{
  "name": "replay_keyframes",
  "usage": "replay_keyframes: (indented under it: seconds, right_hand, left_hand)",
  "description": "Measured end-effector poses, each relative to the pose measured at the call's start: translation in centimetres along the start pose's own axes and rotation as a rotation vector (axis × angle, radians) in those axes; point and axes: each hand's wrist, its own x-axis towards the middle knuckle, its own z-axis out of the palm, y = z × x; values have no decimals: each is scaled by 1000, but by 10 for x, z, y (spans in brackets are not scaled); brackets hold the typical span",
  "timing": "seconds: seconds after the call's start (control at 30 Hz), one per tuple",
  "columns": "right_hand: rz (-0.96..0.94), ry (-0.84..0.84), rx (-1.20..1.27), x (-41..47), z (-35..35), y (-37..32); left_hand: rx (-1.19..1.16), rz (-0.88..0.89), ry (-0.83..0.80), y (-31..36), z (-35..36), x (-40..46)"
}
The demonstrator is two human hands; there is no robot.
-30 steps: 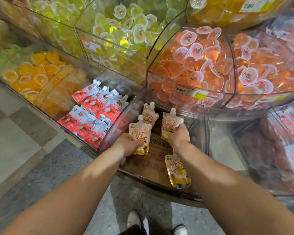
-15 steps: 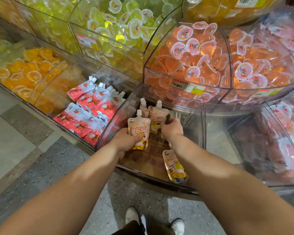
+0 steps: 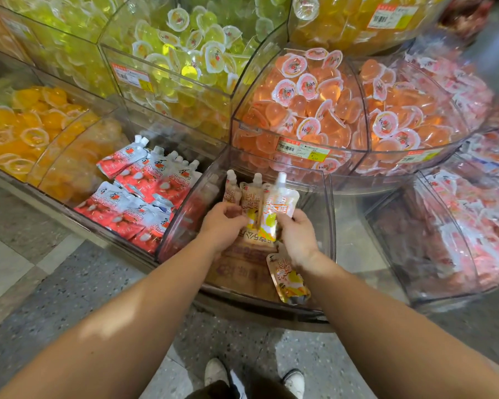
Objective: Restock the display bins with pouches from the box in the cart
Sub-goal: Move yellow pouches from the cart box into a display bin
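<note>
CHANGE: the two upright yellow pouches, apart a second ago, are now pressed together, spouts up, at the far side of the clear bin | MEANING: a row is forming; bin mostly unfilled | HANDS: left hand and right hand each grip a pouch, arms reaching in side by side | ALSO: one pouch lies flat at the bin's near right.

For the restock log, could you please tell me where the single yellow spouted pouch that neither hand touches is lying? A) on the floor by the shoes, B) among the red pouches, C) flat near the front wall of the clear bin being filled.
C: the loose yellow spouted pouch lies flat near the front wall of the clear plastic bin, beneath the right forearm.
</note>
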Motion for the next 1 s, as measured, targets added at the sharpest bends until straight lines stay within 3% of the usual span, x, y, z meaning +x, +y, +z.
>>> replay_keyframes:
  seconds: [0.13,0.3,0.57,0.73,1.0]
  right_hand:
    - [38,174,-107,4,2,-4]
    - [87,258,-209,12,18,-3]
    - [120,197,-156,16,20,3]
    - [51,284,-216,0,26,14]
    - [-6,65,-384,-15,15,6]
  left_hand:
    - [285,119,90,-6,-12,6]
    - [443,247,11,-5,-14,15]
    - [508,341,-161,-8,-7,24]
    - [563,346,-209,-9,1,36]
    - [532,285,-215,-12,-2,28]
